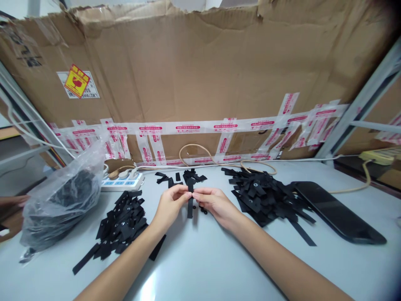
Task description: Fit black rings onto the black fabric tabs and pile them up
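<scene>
My left hand (171, 205) and my right hand (214, 203) meet at the middle of the grey table (219, 267). Both pinch the top of one black strip (190, 207), which hangs down between them. A pile of black strips (120, 225) lies by my left forearm. A larger heap of black strips (265, 196) lies to the right of my right hand. A few loose black pieces (184, 177) rest just beyond my fingers, and small black bits (203, 210) lie under my right hand.
A clear plastic bag (59, 200) of black material stands at the left. A white power strip (122, 182) and beige cable (200, 152) lie at the back. A dark phone-like slab (336, 211) lies at right. A taped cardboard wall (200, 83) closes the back. Another person's hand (12, 201) shows at the left edge.
</scene>
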{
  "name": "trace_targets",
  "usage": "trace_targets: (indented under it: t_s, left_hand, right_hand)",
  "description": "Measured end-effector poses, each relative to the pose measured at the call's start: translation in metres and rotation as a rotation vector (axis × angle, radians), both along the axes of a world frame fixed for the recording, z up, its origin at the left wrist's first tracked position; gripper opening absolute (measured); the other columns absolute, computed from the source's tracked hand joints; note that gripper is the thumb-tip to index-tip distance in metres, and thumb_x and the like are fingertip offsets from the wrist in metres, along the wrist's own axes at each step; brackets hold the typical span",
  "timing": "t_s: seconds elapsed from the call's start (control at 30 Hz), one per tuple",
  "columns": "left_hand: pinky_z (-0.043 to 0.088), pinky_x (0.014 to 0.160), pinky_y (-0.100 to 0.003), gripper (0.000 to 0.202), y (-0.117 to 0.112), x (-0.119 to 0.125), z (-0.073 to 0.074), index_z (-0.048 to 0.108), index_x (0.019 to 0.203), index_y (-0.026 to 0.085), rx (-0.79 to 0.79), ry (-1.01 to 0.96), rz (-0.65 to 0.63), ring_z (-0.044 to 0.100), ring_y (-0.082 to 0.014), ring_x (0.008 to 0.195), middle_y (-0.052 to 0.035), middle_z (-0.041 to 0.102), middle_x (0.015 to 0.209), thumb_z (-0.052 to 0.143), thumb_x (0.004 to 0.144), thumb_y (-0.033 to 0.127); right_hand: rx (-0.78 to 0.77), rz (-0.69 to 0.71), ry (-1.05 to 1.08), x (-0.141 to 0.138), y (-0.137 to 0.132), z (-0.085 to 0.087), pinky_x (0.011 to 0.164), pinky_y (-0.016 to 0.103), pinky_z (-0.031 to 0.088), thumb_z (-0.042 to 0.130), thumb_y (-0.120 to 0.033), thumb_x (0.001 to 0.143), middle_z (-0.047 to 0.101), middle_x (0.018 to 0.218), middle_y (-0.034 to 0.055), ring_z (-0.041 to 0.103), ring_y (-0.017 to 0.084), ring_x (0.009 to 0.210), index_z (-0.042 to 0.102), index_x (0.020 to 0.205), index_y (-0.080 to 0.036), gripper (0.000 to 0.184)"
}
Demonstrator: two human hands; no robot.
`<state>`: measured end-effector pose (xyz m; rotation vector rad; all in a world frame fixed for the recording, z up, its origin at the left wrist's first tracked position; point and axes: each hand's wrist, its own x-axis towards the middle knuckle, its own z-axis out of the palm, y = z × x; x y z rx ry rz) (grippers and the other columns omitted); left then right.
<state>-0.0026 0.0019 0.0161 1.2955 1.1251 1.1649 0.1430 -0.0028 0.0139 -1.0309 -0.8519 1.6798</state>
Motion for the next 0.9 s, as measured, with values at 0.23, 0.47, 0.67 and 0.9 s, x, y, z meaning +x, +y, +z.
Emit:
trace_targets:
  t_s: [0.23, 0.47, 0.67, 0.9]
  left_hand:
    - [0.045, 0.065, -0.027, 0.030, 0.0003, 0.0020, -0.0003, 0.061, 0.077, 0.014, -0.032, -0.042, -0.015, 0.054, -0.0118, 0.062, -0.0005, 0.060, 0.068, 0.071, 0.057, 0.033]
    - [0.045, 0.065, -0.027, 0.025, 0.0009, 0.0007, -0.0068, 0.062, 0.077, 0.013, 0.017, 0.047, -0.081, 0.054, -0.0133, 0.064, -0.0012, 0.060, 0.067, 0.065, 0.065, 0.035]
    - [0.043, 0.062, -0.026, 0.020, -0.0019, 0.0013, -0.0027, 0.061, 0.068, 0.014, 0.070, 0.165, -0.099, 0.052, -0.0125, 0.060, -0.0004, 0.058, 0.061, 0.058, 0.070, 0.034]
    - [0.044, 0.062, -0.025, 0.018, -0.0043, 0.0007, -0.0022, 0.060, 0.068, 0.015, 0.107, 0.244, -0.073, 0.054, -0.0136, 0.061, 0.0001, 0.057, 0.062, 0.055, 0.071, 0.032]
  right_hand:
    - [0.003, -0.022, -0.053, 0.0006, 0.0007, 0.0002, 0.059, 0.024, 0.033, 0.076, -0.027, 0.049, 0.060, 0.063, -0.0005, 0.046, 0.008, 0.056, 0.068, 0.071, -0.014, 0.026]
    - [0.054, -0.103, -0.175, 0.0001, 0.0004, 0.0022, 0.056, 0.025, 0.030, 0.074, -0.030, 0.051, 0.059, 0.061, -0.0011, 0.042, 0.008, 0.054, 0.070, 0.073, -0.014, 0.028]
    - [0.161, -0.121, -0.249, 0.0000, -0.0008, 0.0054, 0.055, 0.026, 0.032, 0.071, -0.029, 0.053, 0.061, 0.063, 0.0003, 0.046, 0.010, 0.056, 0.069, 0.068, -0.015, 0.020]
    - [0.261, -0.085, -0.344, 0.0013, 0.0040, -0.0014, 0.057, 0.027, 0.036, 0.067, -0.029, 0.057, 0.061, 0.065, 0.0018, 0.050, 0.013, 0.060, 0.067, 0.065, -0.015, 0.016]
